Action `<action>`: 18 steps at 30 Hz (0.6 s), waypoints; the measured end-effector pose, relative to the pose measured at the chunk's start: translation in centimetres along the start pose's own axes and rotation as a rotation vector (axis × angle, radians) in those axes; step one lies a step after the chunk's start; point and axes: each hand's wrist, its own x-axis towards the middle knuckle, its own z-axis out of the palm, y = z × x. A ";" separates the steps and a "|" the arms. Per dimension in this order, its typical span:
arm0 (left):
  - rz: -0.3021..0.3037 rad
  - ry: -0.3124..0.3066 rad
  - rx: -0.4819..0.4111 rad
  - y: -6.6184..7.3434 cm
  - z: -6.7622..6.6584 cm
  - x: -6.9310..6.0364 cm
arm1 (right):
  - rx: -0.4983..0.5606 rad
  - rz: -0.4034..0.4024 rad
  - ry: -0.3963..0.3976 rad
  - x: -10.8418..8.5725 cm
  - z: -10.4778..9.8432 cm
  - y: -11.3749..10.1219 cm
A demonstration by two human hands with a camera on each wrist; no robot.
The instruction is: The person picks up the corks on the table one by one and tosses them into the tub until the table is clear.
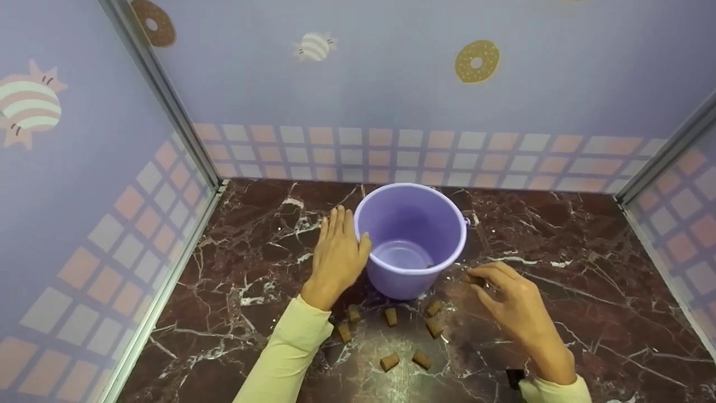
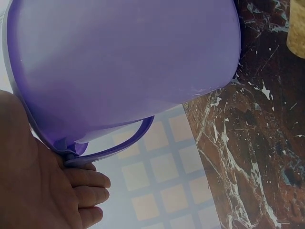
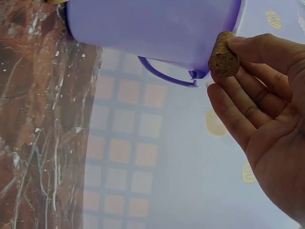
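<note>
A purple bucket (image 1: 411, 224) stands upright on the dark marbled surface. My left hand (image 1: 338, 252) rests against its left rim, fingers straight along the outside and the thumb over the rim. In the left wrist view, the fingers (image 2: 88, 191) lie beside the bucket's handle (image 2: 114, 148). To the right of the bucket, my right hand (image 1: 514, 302) pinches a brown cork stopper (image 3: 224, 55) between thumb and fingers, apart from the bucket. Several loose corks (image 1: 391, 317) lie in front of the bucket. A small dark bit shows inside it near the front rim; its kind is unclear.
A lilac wall (image 1: 391, 101) with a checkered band rises behind the bucket. Side panels (image 1: 134, 240) with metal edging enclose the left and right. A small black object (image 1: 514, 379) lies near my right wrist.
</note>
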 end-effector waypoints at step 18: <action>0.009 0.010 0.008 0.1 -0.1 0.0 | 0.003 -0.001 -0.001 2.0 -0.4 -0.4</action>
